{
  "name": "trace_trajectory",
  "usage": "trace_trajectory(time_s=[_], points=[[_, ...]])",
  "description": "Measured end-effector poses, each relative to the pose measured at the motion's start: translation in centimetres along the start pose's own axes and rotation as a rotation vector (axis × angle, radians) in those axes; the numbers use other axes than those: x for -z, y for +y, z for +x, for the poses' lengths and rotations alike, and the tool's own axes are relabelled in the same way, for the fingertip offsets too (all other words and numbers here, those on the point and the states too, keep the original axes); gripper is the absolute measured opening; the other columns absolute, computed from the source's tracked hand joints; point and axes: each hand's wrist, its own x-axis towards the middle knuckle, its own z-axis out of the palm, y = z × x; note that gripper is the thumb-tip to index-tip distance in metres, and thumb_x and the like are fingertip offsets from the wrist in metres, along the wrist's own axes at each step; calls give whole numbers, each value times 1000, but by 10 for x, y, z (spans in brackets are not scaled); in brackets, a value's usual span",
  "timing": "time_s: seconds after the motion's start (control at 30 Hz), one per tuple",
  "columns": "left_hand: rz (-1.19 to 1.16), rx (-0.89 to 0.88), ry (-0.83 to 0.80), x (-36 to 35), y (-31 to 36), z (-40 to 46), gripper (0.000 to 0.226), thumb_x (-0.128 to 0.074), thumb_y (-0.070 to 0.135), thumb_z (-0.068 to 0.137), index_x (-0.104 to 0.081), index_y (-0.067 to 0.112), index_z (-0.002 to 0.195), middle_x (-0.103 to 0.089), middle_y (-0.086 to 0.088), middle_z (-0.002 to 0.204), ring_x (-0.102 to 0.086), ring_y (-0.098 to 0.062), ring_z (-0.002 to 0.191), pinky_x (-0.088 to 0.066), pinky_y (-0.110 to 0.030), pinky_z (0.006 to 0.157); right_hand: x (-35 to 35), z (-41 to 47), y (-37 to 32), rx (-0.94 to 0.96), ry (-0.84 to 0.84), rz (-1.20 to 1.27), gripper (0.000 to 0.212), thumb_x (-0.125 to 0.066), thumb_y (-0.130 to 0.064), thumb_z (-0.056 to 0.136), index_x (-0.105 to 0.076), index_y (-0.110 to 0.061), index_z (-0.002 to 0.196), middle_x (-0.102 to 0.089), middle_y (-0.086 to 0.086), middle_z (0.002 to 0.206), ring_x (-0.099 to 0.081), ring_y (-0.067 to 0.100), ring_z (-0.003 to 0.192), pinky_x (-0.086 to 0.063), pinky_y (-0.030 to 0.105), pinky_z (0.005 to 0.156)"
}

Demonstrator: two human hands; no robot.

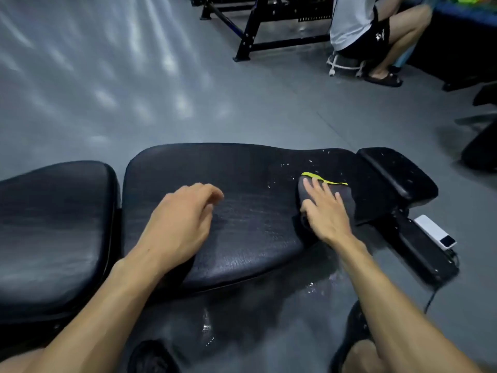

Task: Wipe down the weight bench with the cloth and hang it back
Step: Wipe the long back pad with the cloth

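The right hand (326,210) lies flat on the cloth (341,195), fingers straight and slightly spread, pressing it down onto the worktop (242,170); no finger curls around the fabric, so the grip is fully open and holds nothing by clasping. The left hand (183,224) sits over the middle of the same pad with its fingers loosely curled and nothing in them; whether the fingertips touch the surface cannot be told, since the hand is slightly blurred. The cloth is dark grey with a yellow-green edge showing on its far side, and it lies near the right end of the long pad, directly under the right palm and fingers, well apart from the left hand. Most of the cloth is covered by the hand; only its far and right margins are visible. Small pale specks or droplets are scattered on the pad just beyond the cloth and on the narrow end pad (398,173) to the right. A separate seat pad (53,224) lies to the left, cut off by the frame edge. Below the pad, the floor (161,90) shows a wet, glinting patch. A white device (435,232) with a cable rests on the frame base at the right; its type cannot be made out. At the top right another person (357,22) sits on a low stool (343,63), cropped by the upper edge, beside a black equipment frame (250,36).
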Motion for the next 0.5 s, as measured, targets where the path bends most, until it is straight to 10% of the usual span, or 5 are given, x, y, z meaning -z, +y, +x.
trace_trajectory(time_s=[0.23, 0.5], points=[[7, 57, -37, -13, 6, 35, 30, -49, 11, 98, -62, 22, 123, -68, 3, 122, -61, -26, 115, -48, -48, 97, -32, -72, -72, 607, -121, 50, 81, -33, -40, 82, -19, -34, 162, -6, -12, 171, 5, 6, 156, 10, 31, 125], [33, 158, -13, -15, 19, 48, 32, -44, 16, 101, -57, 26, 128, -65, 6, 127, -59, -23, 119, -48, -45, 99, 23, 27, 38, 229, -152, 41, 67, -38, -21, 97, -21, -37, 160, -2, -16, 168, 3, 4, 156, 4, 36, 127]])
